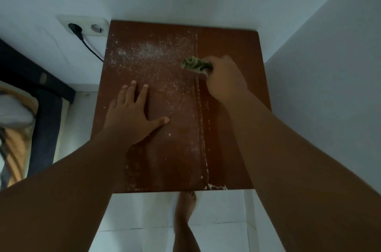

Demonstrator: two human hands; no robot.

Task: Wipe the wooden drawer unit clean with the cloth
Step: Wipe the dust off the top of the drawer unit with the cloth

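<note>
Far left of both hands: wall socket with a black plug. Left hand released, fingers spread, pressed flat on the reddish-brown top of the drawer unit. Between the hands: scattered white dust and a pale swept line. Right hand clenched around a bunched green cloth, cloth touching the top beyond the left fingertips.

Wall socket: white double outlet on the left wall, a black plug seated in its left hole.
Cable: black, trailing down and to the right from the plug.
Bed frame: dark, at the left edge.
Floor: white tiles, a bare foot standing on them.
</note>
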